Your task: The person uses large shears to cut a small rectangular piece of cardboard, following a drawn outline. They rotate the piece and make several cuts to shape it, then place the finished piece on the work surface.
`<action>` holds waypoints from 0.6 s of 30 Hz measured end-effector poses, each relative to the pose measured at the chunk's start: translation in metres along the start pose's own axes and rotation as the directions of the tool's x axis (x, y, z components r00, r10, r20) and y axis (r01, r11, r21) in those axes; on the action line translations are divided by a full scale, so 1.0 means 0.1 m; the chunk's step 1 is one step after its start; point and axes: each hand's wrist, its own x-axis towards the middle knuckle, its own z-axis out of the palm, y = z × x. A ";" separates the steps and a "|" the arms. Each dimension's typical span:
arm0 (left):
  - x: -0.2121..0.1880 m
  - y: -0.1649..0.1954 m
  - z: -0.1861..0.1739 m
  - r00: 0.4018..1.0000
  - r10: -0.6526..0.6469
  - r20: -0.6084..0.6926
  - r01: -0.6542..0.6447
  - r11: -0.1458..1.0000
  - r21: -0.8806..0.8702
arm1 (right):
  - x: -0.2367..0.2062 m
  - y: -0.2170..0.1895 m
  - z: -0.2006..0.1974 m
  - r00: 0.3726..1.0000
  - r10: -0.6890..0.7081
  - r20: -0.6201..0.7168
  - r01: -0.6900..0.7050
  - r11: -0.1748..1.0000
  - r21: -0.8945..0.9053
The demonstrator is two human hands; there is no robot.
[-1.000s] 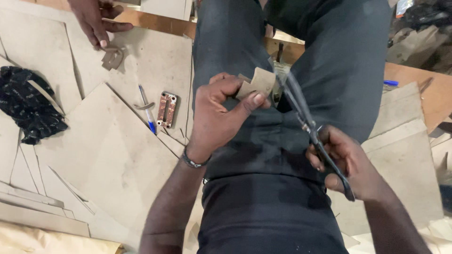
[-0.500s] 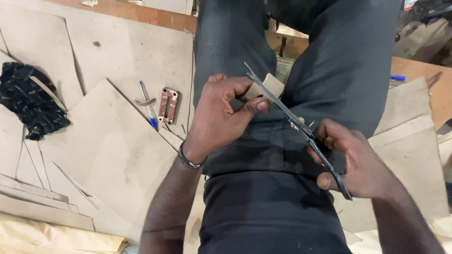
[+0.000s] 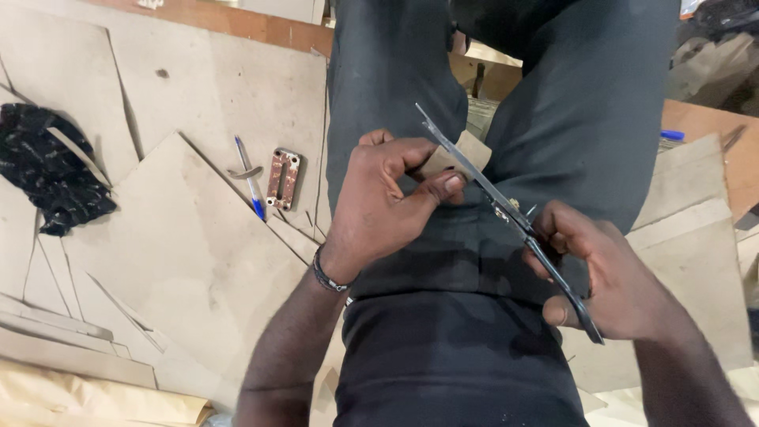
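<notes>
Cardboard: small tan cardboard piece (image 3: 466, 154) sits over the lap, above the dark trousers (image 3: 443, 261), pinched in the left hand (image 3: 379, 198).
Left hand: thumb and fingers pressed together on the piece's near edge; a dark bead bracelet (image 3: 326, 274) is on the wrist.
Right hand: right hand (image 3: 609, 273) is closed around the handles of long dark metal scissors (image 3: 506, 212), fingers curled through the loops.
Scissors: blades run diagonally up-left, crossing the piece just beside the left thumb tip. Blades look nearly together; tip pokes out beyond the piece.
Progress: judging by blade position, the cut is in hand, well into the piece. Off-cut not yet separated as far as I can see. What shape is left to trim, cannot tell.
Surroundings: large tan cardboard sheets (image 3: 182, 261) and cut scraps lie on the floor to the left. On them are a blue ballpoint pen (image 3: 250, 187), a small rusty brown metal plate with slots (image 3: 284, 178) and a crumpled black cloth (image 3: 47, 178).
Hidden: most of the piece is behind the left fingers and blades. Cut line not visible. Scissor handles are mostly covered by the right hand. Upper right corner is cluttered and cut off.
</notes>
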 end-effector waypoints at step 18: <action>0.01 -0.07 0.00 0.999 0.039 0.022 -0.039 0.999 -0.017 | -0.02 0.32 -0.04 0.999 -0.037 0.008 0.037 0.999 0.016</action>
